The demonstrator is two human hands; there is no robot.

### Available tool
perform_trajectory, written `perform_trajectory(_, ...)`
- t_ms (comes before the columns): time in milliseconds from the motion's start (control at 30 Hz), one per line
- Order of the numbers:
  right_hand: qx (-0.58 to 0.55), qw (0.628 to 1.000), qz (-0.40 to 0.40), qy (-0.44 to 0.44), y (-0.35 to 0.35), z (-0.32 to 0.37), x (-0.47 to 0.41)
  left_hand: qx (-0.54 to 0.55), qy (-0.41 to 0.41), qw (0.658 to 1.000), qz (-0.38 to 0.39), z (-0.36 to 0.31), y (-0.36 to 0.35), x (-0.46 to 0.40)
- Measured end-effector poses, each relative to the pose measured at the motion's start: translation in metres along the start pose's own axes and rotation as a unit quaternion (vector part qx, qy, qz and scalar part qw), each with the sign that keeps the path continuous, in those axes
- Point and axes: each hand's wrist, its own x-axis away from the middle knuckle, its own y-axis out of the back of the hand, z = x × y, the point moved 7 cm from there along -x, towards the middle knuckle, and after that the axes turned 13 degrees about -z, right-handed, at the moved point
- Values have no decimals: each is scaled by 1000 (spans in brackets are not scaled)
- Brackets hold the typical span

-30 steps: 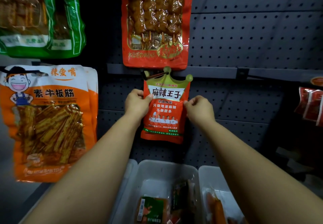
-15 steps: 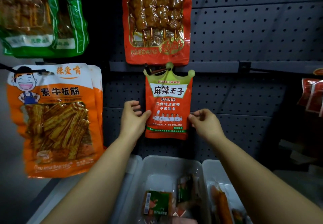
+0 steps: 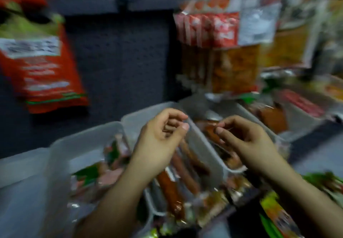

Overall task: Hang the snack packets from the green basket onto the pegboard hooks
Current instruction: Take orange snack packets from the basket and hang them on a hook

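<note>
Orange packet [image 3: 42, 67] hanging, long axis near-vertical

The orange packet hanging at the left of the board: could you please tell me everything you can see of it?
The orange packet hangs tilted on the dark pegboard, top leaning left, bottom swung right. It looks like glossy plastic film: a green-yellow top, a white label band beneath, pale lines of print too blurred to read, and a thin green stripe near the bottom edge. Its hook is not discernible. Neither hand touches it; both are lower, over the clear bins.
</note>
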Motion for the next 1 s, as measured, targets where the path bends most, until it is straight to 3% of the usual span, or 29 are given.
perform_trajectory(133, 81, 987, -73, -115, 118, -81, 47, 52, 23, 989, 140, 18, -128, 44)
perform_trajectory(300, 190, 938, -137, -254, 232, -195, 95, 59, 103, 965, 234, 80, -260, 100)
perform_trajectory(433, 345, 880, -92, -314, 273, -281, 124, -5, 183, 936, 300, 152, -337, 142)
perform_trajectory(500, 433, 844, -50, -313, 281, -321, 131, -34, 222, 922, 317, 186, -366, 160)
perform_trajectory(600, 520, 805, -48, -282, 295, -362, 132, -79, 231, 912, 330, 220, -401, 180)
perform_trajectory(767, 577, 767, -33, -281, 318, -416, 137, -102, 263, 888, 364, 245, -449, 205)
perform_trajectory(900, 638, 730, -10, -246, 322, -431, 137, -189, 260, 878, 356, 263, -463, 209)
perform_trajectory(1000, 664, 717, 33, -210, 314, -426, 131, -175, 288, 885, 322, 263, -469, 207)
